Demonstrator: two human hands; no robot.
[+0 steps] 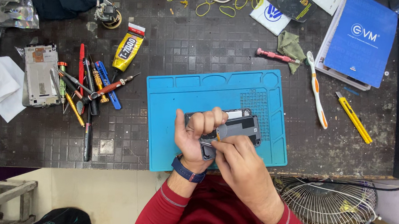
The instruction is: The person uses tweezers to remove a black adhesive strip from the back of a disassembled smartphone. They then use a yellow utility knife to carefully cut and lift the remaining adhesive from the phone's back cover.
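Far to the left of the left hand's grip, a stripped phone frame [40, 75] lies on the desk [166, 42] beside a loose heap of screwdrivers and tweezers [88, 89], with a yellow glue tube [127, 49] above them. The left hand [197, 133] is closed around the near end of an opened smartphone [235, 126], fingers curled over its upper edge, so that it is held just above the blue repair mat [172, 119]. Immediately right of that grip, the right hand [240, 162] is pinched shut on a small thin tool [217, 134] pressed to the phone's inside. The step is judged best done with the phone kept firmly braced and the tool worked gently. The mat's moulded tray pockets [219, 80], beyond the grip, appear to hold nothing. Further right lie a toothbrush [316, 88] and a yellow utility knife [354, 119].
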